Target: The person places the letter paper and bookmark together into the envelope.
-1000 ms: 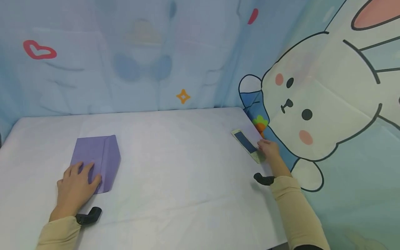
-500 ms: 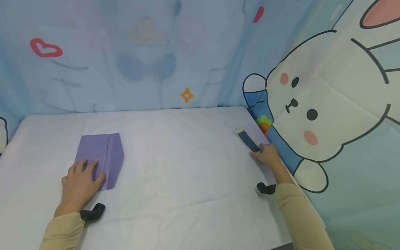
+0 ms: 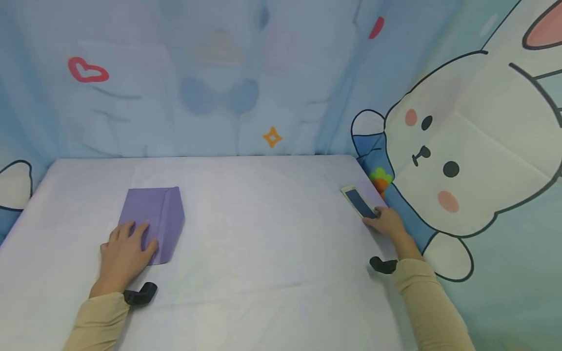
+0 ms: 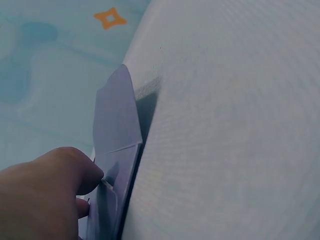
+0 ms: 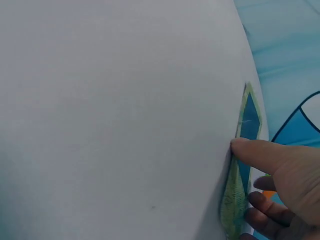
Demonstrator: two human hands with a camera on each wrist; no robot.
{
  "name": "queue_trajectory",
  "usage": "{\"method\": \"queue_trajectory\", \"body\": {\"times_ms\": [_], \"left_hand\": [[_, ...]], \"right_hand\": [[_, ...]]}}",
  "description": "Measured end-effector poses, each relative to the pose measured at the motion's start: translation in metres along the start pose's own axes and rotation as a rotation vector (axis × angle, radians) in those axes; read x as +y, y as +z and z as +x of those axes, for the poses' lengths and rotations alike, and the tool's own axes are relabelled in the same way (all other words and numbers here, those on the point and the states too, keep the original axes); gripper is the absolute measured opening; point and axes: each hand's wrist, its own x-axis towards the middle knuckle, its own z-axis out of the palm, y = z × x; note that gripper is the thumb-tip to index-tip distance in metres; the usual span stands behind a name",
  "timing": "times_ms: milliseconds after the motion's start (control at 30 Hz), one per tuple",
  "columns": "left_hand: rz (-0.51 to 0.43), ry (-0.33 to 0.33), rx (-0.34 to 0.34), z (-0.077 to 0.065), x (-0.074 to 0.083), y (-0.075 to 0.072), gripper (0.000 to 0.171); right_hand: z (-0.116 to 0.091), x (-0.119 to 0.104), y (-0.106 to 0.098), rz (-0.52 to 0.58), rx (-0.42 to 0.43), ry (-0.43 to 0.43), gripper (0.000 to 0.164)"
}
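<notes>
A purple envelope point(image 3: 149, 209) lies on the left of the table, its flap folded out to the right. My left hand point(image 3: 125, 251) rests on its lower left part with spread fingers. In the left wrist view the thumb point(image 4: 87, 172) lies over the envelope's point(image 4: 117, 115) body, below the flap. Far right, my right hand point(image 3: 388, 224) pinches the lower end of a flat rectangular card point(image 3: 359, 201) with a dark blue middle and pale green border. The right wrist view shows the thumb point(image 5: 255, 152) across the card's point(image 5: 251, 117) face, with the other fingers curled along its far side.
White cloth covers the table point(image 3: 263, 234). A blue curtain point(image 3: 210, 122) hangs behind its back edge. Along the right edge, close to my right hand, hangs a cloth printed with a large white rabbit point(image 3: 474, 161).
My right hand has shifted from the card's right side to its lower end and now pinches it. The left hand stays on the envelope. The head view has swung slightly left.
</notes>
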Motion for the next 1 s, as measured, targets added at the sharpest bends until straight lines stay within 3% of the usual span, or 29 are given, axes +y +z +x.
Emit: {"method": "queue_trajectory", "body": {"times_ms": [467,667,1000], "left_hand": [[0.009,-0.006,-0.006,0.003,-0.001,0.001,0.055],[0.004,-0.006,0.009,0.004,-0.003,-0.002,0.055],[-0.006,-0.014,-0.010,0.005,-0.004,0.000,0.055]], "right_hand": [[0.017,0.006,-0.010,0.039,-0.187,0.074,0.087],[0.024,0.000,-0.017,-0.008,-0.263,0.053,0.086],[0.025,-0.005,-0.023,0.038,-0.301,0.050,0.091]]}}
